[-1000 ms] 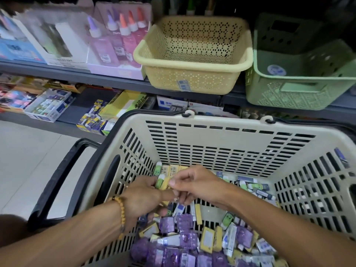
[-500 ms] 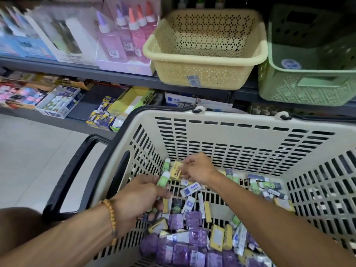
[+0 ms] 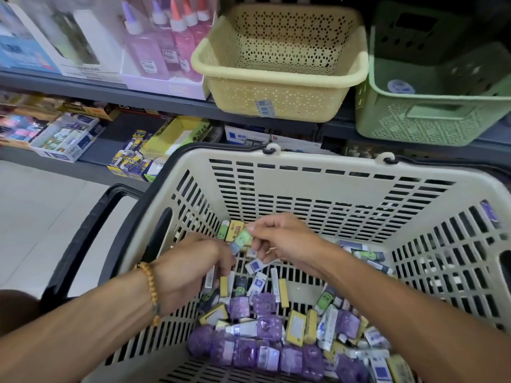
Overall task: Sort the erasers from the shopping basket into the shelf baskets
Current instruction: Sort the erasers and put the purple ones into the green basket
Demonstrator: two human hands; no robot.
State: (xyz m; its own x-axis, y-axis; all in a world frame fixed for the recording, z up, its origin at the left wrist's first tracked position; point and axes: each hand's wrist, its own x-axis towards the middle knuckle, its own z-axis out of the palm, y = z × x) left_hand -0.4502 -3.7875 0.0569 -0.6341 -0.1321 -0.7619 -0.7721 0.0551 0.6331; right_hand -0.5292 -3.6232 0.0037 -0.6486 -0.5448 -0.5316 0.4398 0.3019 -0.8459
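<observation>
Since half a second earlier, both hands had met: right hand (image 3: 279,239) and left hand (image 3: 190,269) each pinched the green eraser (image 3: 241,240) over the shopping basket (image 3: 318,178), heaped with erasers (image 3: 265,330); yellow basket (image 3: 279,78) appeared empty.

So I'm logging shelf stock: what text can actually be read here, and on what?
"28": on the yellow-green box, lower shelf; the characters after it are unreadable.
Barcode sticker on the yellow basket: too blurred.
Round sticker on the green basket: blurred.
Glue bottle labels: too small.
Wrappers of the erasers: blurred.
</observation>
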